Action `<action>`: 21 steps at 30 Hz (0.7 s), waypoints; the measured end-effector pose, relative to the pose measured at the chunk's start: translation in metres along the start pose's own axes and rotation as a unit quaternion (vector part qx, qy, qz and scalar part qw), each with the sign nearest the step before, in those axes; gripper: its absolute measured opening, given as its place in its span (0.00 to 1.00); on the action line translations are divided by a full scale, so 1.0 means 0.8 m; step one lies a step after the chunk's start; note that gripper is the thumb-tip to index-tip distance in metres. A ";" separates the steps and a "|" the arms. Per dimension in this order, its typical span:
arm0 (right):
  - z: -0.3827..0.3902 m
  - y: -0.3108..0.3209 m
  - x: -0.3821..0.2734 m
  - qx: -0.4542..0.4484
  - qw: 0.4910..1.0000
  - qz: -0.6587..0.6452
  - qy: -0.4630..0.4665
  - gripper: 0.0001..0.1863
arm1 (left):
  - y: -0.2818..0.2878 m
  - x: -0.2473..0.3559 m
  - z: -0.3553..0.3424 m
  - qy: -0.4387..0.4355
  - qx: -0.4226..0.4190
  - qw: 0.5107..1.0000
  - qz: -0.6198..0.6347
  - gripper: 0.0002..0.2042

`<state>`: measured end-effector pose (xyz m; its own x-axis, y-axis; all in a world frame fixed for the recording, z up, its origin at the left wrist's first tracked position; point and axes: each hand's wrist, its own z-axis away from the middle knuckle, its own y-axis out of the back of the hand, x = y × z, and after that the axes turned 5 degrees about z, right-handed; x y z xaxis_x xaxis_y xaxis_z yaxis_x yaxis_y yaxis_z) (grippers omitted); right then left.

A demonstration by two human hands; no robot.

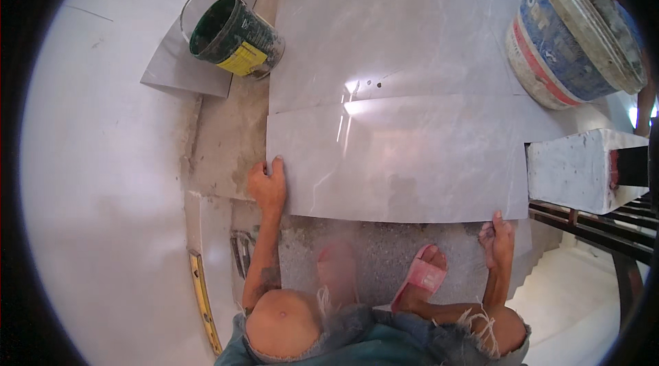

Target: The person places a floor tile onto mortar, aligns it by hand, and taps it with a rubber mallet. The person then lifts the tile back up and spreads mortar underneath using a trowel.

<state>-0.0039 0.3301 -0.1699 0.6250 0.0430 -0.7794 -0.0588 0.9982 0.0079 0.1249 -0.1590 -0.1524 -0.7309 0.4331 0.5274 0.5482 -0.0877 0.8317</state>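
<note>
A glossy grey tile (412, 174), flat, oblong and faintly veined with white, lay in front of the person's feet, its far edge along a matching slab (384, 23) (two dark specks marked that one's sheen). The left hand (268, 187) touched its left edge, thumb upright and the other fingers curled; whether they pinched the tile, I could not tell. The right hand (498, 239) met the near edge close to the right corner, one finger straight, the rest bent, their grip equally unclear. Gritty concrete (371, 249) showed below, and a smeared green plastic bucket (240, 36) stood beyond the left hand
</note>
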 end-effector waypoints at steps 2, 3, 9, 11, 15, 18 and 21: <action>-0.009 0.001 0.009 -0.001 1.000 -0.022 0.002 0.17 | 0.001 0.005 0.003 0.001 0.005 1.000 -0.011 0.25; -0.011 0.002 0.013 -0.004 0.999 -0.045 0.004 0.17 | 0.001 0.005 0.003 0.001 0.014 1.000 -0.023 0.25; -0.014 0.000 0.014 0.051 0.997 -0.041 -0.046 0.16 | 0.002 0.002 -0.022 0.008 -0.067 0.996 -0.065 0.27; -0.037 0.028 0.042 0.082 0.996 -0.039 0.003 0.17 | -0.023 0.022 -0.033 -0.087 -0.056 0.992 -0.071 0.30; -0.016 -0.009 0.023 0.031 0.995 -0.097 -0.019 0.20 | -0.014 0.051 -0.059 -0.171 -0.119 0.967 -0.147 0.38; -0.024 -0.017 0.023 0.067 0.992 -0.009 -0.111 0.21 | -0.024 0.069 -0.063 -0.204 -0.162 0.949 -0.177 0.37; -0.025 -0.002 0.020 0.062 0.993 0.021 -0.095 0.23 | -0.044 0.074 -0.058 -0.213 -0.177 0.940 -0.198 0.37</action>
<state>-0.0096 0.3287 -0.1953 0.7602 0.0805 -0.6447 0.0006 0.9922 0.1246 0.0438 -0.1720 -0.1424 -0.5787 0.8082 0.1094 0.0422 -0.1043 0.9936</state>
